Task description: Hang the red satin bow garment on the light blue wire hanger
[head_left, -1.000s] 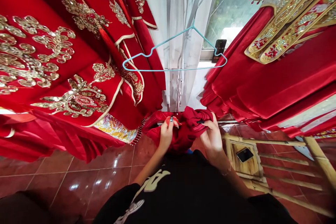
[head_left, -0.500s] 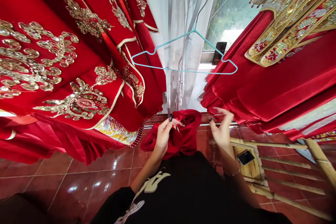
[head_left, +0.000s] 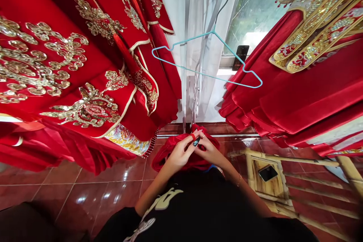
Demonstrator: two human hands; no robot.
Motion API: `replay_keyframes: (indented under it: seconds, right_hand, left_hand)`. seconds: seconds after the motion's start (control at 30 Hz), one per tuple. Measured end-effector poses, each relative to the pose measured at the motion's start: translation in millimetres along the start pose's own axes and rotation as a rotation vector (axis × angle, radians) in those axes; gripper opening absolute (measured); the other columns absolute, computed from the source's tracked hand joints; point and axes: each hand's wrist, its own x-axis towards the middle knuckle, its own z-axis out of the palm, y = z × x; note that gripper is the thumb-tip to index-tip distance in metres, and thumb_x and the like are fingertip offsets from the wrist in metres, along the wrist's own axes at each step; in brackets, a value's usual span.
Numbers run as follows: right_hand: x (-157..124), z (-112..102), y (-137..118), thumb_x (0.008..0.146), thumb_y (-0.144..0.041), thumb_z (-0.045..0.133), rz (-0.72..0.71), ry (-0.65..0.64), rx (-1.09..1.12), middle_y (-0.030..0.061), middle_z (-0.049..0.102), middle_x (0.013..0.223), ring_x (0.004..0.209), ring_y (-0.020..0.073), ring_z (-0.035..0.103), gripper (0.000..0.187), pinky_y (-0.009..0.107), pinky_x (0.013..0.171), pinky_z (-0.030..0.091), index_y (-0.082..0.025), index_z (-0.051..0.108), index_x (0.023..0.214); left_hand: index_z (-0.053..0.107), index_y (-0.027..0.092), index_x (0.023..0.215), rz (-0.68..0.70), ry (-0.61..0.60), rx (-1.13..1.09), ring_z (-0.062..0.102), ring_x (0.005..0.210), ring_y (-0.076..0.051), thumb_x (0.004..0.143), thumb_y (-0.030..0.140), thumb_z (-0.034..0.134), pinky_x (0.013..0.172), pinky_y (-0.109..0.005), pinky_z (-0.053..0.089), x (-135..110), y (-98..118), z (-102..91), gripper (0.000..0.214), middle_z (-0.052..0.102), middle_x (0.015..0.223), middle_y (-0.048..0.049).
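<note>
A bunched red cloth (head_left: 167, 151) lies in my lap. Over it my left hand (head_left: 180, 155) is closed, pinching a bit of the red fabric at its fingertips. My right hand (head_left: 210, 153) meets it there, its fingers bent and pressed together at the same spot. Whatever sits between the right fingertips is too small or too hidden to make out. Dark nails show where the two hands touch.
An empty light-blue hanger (head_left: 208, 77) hangs ahead. Red garments with gold sequins (head_left: 93, 107) hang at the left, and another red garment (head_left: 283, 98) at the right. A phone (head_left: 268, 173) lies on a bamboo chair (head_left: 256, 193); another phone (head_left: 241, 56) leans by the window.
My right hand, raised apart on the right with fingers spread, has come in to meet the left hand over the cloth. The left hand is a little lower. The hanger has tilted slightly.
</note>
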Motion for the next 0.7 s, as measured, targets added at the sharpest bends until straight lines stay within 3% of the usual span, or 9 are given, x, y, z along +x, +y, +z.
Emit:
replay_keyframes:
  seconds: [0.1,0.2,0.27,0.33,0.4,0.5,0.6,0.7]
  right_hand:
    - [4.2,-14.3,-0.1,0.084,-0.043,0.07,0.037,0.135,0.015,0.0044,0.067,0.085,0.088,0.0209,0.061,0.026,0.038,0.091,0.051,-0.023,0.071,0.068]
    - [1.0,-44.0,1.8,0.08,-0.044,0.074,0.165,0.318,0.179,0.0025,0.064,0.071,0.075,0.017,0.061,0.035,0.033,0.08,0.053,-0.021,0.066,0.055]
    - [-6.7,-68.5,4.3,0.076,-0.044,0.076,0.249,0.42,0.346,0.0021,0.067,0.068,0.07,0.0167,0.064,0.028,0.034,0.079,0.056,-0.021,0.069,0.061]
    - [-17.2,-92.5,7.2,0.072,-0.041,0.075,0.248,0.512,0.422,0.0047,0.075,0.081,0.076,0.0197,0.07,0.021,0.039,0.086,0.058,-0.021,0.075,0.077]
    - [-28.2,-113.0,8.9,0.073,-0.038,0.072,0.182,0.549,0.353,0.0077,0.078,0.101,0.094,0.0239,0.074,0.026,0.045,0.098,0.056,-0.022,0.077,0.093]
    - [-39.1,-136.0,5.5,0.082,-0.035,0.065,0.068,0.527,0.068,0.0077,0.076,0.119,0.121,0.0253,0.068,0.029,0.049,0.116,0.044,-0.025,0.077,0.106]
    - [-37.0,-152.7,-8.1,0.092,-0.034,0.059,-0.064,0.581,-0.236,0.0074,0.075,0.123,0.129,0.0244,0.064,0.03,0.049,0.122,0.037,-0.025,0.076,0.114]
    - [-21.7,-165.9,-28.5,0.093,-0.032,0.062,-0.228,0.719,-0.349,0.0091,0.074,0.126,0.122,0.0266,0.068,0.034,0.053,0.116,0.046,-0.022,0.074,0.122]
  left_hand:
    - [0.072,0.021,0.124,-0.014,0.04,-0.051,0.057,0.136,-0.03,0.092,0.042,0.065,0.122,-0.046,0.037,0.3,-7.7,-10.3,0.039,0.066,0.138,-0.0113]
    - [0.053,0.028,0.146,-0.042,0.186,-0.191,0.064,0.128,-0.028,0.086,0.026,0.068,0.107,-0.041,0.053,-4.5,-22.1,-30.3,0.062,0.065,0.139,-0.0123]
    - [0.047,0.028,0.149,-0.064,0.308,-0.242,0.065,0.126,-0.027,0.081,0.018,0.068,0.097,-0.035,0.059,-10.6,-33.5,-46.0,0.072,0.066,0.136,-0.0133]
    - [0.051,0.027,0.145,-0.066,0.399,-0.236,0.061,0.132,-0.028,0.076,0.013,0.068,0.092,-0.031,0.06,-17.8,-44.9,-60.5,0.072,0.062,0.142,-0.0144]
    - [0.056,0.026,0.14,-0.043,0.424,-0.202,0.053,0.14,-0.03,0.075,0.012,0.07,0.089,-0.031,0.062,-24.3,-54.9,-72.8,0.068,0.052,0.153,-0.0153]
    - [0.058,0.026,0.137,0.039,0.417,-0.099,0.051,0.142,-0.032,0.078,0.019,0.074,0.089,-0.034,0.062,-26.8,-63.9,-90.3,0.062,0.043,0.159,-0.0164]
    - [0.048,0.028,0.147,0.241,0.496,0.063,0.061,0.133,-0.027,0.083,0.026,0.077,0.105,-0.037,0.054,-14.8,-62.1,-109.3,0.071,0.054,0.15,-0.0175]
    - [0.029,0.029,0.157,0.456,0.554,0.202,0.067,0.124,-0.024,0.085,0.031,0.077,0.11,-0.04,0.051,7.1,-50.3,-124.9,0.087,0.064,0.14,-0.0168]
